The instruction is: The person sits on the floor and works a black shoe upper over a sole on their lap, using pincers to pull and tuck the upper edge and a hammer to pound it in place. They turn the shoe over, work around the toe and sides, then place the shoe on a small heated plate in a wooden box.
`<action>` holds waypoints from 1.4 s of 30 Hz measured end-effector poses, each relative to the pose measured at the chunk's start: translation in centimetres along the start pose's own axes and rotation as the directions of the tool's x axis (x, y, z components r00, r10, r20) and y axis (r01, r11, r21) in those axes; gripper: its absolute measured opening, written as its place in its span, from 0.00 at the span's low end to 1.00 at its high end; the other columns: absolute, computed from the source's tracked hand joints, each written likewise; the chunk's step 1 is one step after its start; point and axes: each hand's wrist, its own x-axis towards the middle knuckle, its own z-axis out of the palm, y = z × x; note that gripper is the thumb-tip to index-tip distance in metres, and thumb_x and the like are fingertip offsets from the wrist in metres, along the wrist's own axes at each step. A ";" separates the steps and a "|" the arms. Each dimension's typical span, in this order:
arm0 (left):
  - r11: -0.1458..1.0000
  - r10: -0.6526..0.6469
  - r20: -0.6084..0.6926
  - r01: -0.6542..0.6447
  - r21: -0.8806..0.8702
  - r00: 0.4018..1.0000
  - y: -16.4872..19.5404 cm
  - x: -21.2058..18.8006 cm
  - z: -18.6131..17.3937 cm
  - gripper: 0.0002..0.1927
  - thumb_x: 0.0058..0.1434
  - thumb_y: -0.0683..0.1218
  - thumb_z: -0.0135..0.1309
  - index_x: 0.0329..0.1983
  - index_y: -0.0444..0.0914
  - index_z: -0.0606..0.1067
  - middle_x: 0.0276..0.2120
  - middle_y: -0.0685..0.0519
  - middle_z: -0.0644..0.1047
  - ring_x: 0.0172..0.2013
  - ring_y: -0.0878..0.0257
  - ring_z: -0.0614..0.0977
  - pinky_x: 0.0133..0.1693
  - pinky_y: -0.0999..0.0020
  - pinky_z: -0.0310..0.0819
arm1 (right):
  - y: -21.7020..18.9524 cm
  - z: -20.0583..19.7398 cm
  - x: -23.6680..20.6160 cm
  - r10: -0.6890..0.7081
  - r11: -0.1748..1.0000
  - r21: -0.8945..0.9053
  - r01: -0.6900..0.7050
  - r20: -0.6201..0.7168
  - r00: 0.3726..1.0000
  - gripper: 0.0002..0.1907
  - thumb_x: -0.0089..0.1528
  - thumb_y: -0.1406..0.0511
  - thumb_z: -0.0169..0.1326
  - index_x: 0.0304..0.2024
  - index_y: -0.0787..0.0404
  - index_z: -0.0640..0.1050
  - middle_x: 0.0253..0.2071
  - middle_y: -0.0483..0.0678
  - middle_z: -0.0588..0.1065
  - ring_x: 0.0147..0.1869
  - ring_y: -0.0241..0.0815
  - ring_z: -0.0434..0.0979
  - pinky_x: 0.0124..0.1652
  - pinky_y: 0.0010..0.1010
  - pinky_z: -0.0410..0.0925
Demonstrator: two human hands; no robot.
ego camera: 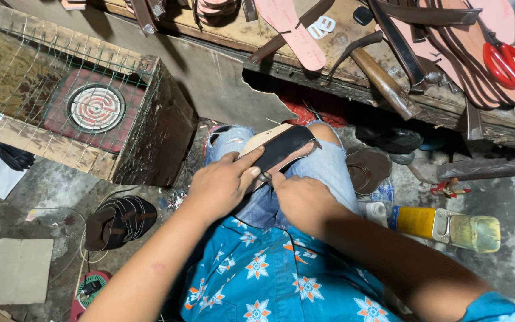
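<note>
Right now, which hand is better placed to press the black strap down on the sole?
Left, probably. The left hand already lies over the black strap with its fingers flat along it. The right hand pinches the near end of the sole.

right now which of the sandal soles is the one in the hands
The black-topped sole resting on the knee, pinched by both hands. The pink soles lie untouched up on the wooden bench.

The sandal sole (281, 149) is black over tan. The shirt (269, 274) is blue with white-and-orange flowers (jeans (329, 170) pale blue), and the scissors (508, 64) have red handles.
</note>
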 end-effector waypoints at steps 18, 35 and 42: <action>0.989 0.123 -0.088 -0.115 0.093 0.988 -0.1 0.6 0.5 0.24 0.65 0.56 0.49 0.66 0.55 0.71 0.49 0.35 0.76 0.36 0.40 0.82 0.39 0.49 0.78 | 1.4 -0.8 0.0 0.053 0.998 -0.034 -0.054 -0.023 0.998 0.09 0.62 0.68 0.45 0.44 0.65 0.70 0.34 0.59 0.79 0.40 0.58 0.82 0.40 0.46 0.73; 0.996 0.034 -0.009 -0.033 0.085 0.999 1.8 1.6 0.9 0.27 0.66 0.56 0.48 0.69 0.55 0.68 0.42 0.37 0.76 0.36 0.39 0.81 0.40 0.47 0.76 | 3.6 -0.4 -0.2 0.017 0.999 -0.045 -0.019 -0.049 0.999 0.08 0.61 0.68 0.46 0.43 0.65 0.70 0.32 0.59 0.78 0.38 0.58 0.82 0.36 0.46 0.74; 0.995 0.002 -0.012 -0.001 0.101 1.000 1.8 2.8 1.4 0.28 0.65 0.56 0.49 0.70 0.53 0.67 0.40 0.36 0.76 0.37 0.38 0.81 0.42 0.47 0.76 | 2.6 1.5 -0.3 0.000 0.993 -0.119 -0.013 -0.110 0.994 0.08 0.61 0.68 0.46 0.42 0.66 0.70 0.31 0.60 0.78 0.37 0.57 0.82 0.35 0.43 0.75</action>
